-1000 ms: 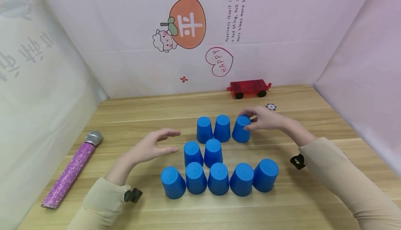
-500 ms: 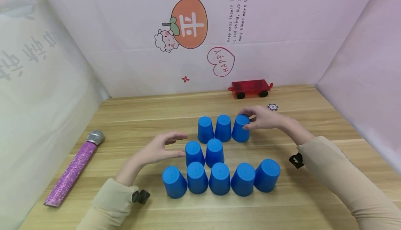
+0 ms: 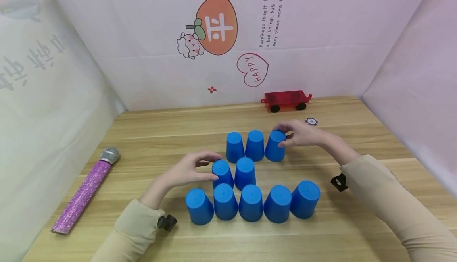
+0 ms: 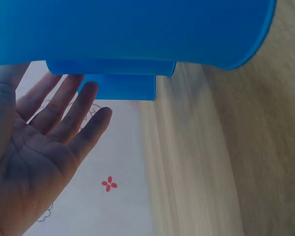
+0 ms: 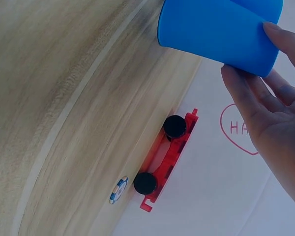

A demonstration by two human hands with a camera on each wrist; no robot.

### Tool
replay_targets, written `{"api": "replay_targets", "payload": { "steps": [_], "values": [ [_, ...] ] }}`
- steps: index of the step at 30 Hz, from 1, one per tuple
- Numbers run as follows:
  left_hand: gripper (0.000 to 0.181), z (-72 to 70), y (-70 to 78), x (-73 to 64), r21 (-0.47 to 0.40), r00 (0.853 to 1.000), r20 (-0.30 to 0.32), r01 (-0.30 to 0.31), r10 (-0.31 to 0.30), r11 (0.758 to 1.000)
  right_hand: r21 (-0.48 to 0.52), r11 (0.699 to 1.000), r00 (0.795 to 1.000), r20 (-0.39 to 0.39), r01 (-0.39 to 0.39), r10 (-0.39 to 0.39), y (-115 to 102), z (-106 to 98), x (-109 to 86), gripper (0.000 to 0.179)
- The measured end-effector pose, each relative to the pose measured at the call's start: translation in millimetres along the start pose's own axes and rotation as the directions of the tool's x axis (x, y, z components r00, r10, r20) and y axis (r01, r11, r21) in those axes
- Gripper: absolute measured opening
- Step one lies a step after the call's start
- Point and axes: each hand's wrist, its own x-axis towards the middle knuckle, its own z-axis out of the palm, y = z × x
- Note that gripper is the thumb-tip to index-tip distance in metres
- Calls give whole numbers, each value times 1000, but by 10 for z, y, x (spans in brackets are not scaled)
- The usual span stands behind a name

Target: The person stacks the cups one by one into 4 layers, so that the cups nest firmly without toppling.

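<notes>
Upside-down blue plastic cups stand in three rows on the table. My right hand [image 3: 298, 133] pinches the right-end cup [image 3: 276, 149] of the back row, thumb on its near side and fingers behind it. The right wrist view shows that cup [image 5: 211, 34] between thumb and fingertips. My left hand [image 3: 189, 168] is at the left cup [image 3: 222, 171] of the middle row, thumb tip right at its side, fingers spread and fairly straight. In the left wrist view a nearer cup [image 4: 137, 29] partly hides that thumb. Another middle-row cup [image 3: 245, 172] stands beside it.
Several cups form the front row [image 3: 250, 204]; two more cups [image 3: 234, 147] stand left in the back row. A red toy wagon [image 3: 285, 100] and a poker chip [image 3: 312, 121] lie behind. A glittery purple microphone [image 3: 85, 190] lies at left. White printed sheets [image 3: 150, 35] enclose the table.
My left hand has moved right, from beside the middle row up to its left cup. The right hand stays on the back-row cup. The cups keep their places.
</notes>
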Motion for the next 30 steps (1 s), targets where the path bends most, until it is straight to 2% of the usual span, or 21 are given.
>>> {"api": "replay_targets", "payload": {
  "steps": [7, 16, 24, 30],
  "values": [
    [53, 24, -6, 26, -29, 1000, 21, 6, -5, 1000, -5, 1000, 1000, 10, 1, -1, -7, -2, -11, 52],
    [49, 64, -5, 41, -47, 1000, 17, 13, -12, 999, -15, 1000, 1000, -15, -7, 6, -15, -8, -37, 59],
    [45, 63, -6, 26, -18, 1000, -10, 18, -18, 1000, -7, 1000, 999, -50, -10, 10, -17, -28, -91, 60],
    [45, -41, -8, -20, 29, 998, -58, 30, -28, 999, -9, 1000, 995, -101, -26, 25, -50, -87, -184, 64]
  ]
}}
